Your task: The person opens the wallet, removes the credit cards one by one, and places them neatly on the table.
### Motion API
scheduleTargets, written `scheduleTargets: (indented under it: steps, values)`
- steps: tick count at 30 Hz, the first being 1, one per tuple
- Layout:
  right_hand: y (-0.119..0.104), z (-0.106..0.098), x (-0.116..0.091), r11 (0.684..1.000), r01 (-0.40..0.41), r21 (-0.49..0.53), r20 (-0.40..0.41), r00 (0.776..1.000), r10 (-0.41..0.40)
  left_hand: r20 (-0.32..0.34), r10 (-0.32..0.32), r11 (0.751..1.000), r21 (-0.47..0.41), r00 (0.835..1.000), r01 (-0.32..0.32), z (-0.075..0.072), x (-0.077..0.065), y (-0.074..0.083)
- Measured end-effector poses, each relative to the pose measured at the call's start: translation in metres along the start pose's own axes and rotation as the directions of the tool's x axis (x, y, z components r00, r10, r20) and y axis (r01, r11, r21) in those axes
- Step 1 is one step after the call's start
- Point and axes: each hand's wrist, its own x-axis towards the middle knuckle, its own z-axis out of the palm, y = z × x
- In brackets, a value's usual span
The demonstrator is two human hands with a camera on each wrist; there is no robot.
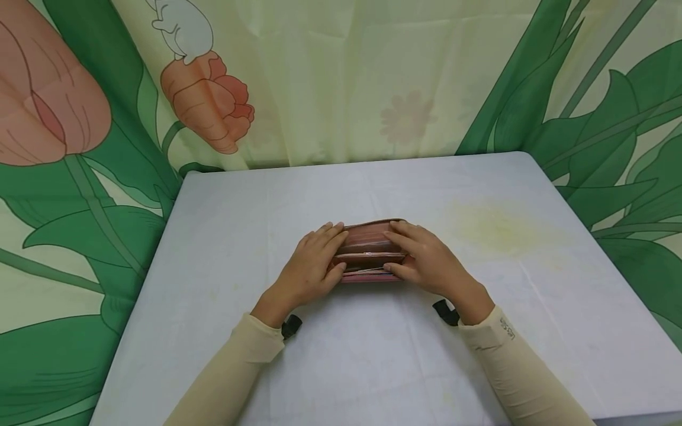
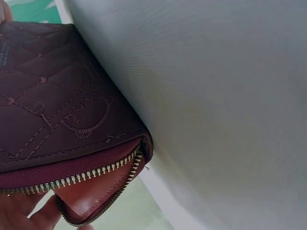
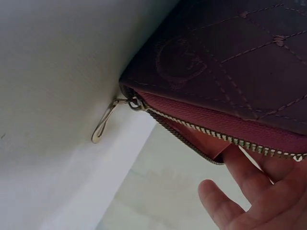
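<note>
A dark red zip-around wallet [image 1: 369, 260] stands on the table between both hands, its zip undone and its top spread apart. Inside show pinkish-brown compartments and a zipped middle pocket; the thin edges near the front are too small to identify. At the left end, my left hand [image 1: 308, 266] grips it with the thumb at the near edge and fingers toward the far side. My right hand [image 1: 430, 263] holds the opposite end in a similar way. Quilted stitching covers the wallet's outside [image 2: 57, 91] in the left wrist view. A metal zip pull [image 3: 103, 125] dangles at one corner in the right wrist view.
A white cloth covers the table [image 1: 240, 225], with a faint yellowish stain [image 1: 498, 228] at the right. Behind it hangs a printed curtain [image 1: 319, 77] with plants and a carrot. Black straps [image 1: 446, 312] sit at the wrists.
</note>
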Motion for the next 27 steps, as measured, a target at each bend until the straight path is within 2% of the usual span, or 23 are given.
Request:
scheduleTargets:
  steps: [13, 15, 22, 27]
  values:
    - [0.0055, 0.0030, 0.0011, 0.999, -0.024, 0.024, 0.064, 0.998, 0.022, 0.047, 0.018, 1.000, -0.004, 0.999, -0.018, 0.0021, -0.0025, -0.0048]
    - [0.0054, 0.0029, 0.0007, 0.999, -0.032, 0.024, 0.082, 0.996, 0.029, 0.059, 0.008, 1.000, -0.002, 0.998, -0.007, 0.0019, -0.0025, -0.0056]
    - [0.0068, 0.0025, -0.0012, 1.000, -0.030, 0.008, 0.143, 0.989, 0.028, 0.118, -0.097, 0.995, 0.006, 0.988, 0.097, 0.0007, -0.0030, -0.0047]
    - [0.0048, -0.0023, 0.0002, 1.000, 0.013, -0.013, 0.135, 0.991, -0.011, 0.113, -0.109, 0.994, 0.017, 0.988, 0.108, 0.0028, -0.0044, -0.0049]
